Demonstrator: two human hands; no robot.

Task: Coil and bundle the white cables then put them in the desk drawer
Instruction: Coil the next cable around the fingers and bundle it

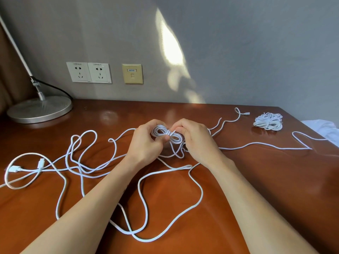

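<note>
Head view: both hands meet above the middle of the brown desk (pixel 238 180). The left hand (pixel 145 143) and right hand (pixel 198 142) each pinch a small figure-eight coil (pixel 166 133) of white cable between them. Loose cable (pixel 82 162) sprawls left and toward the person; a finished bundle (pixel 267 121) lies far right.

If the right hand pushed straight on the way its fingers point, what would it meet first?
The right hand points leftward into the small coil it pinches; just beyond that, the left hand, holding the coil's other side. Nothing else seems to lie between them.
</note>
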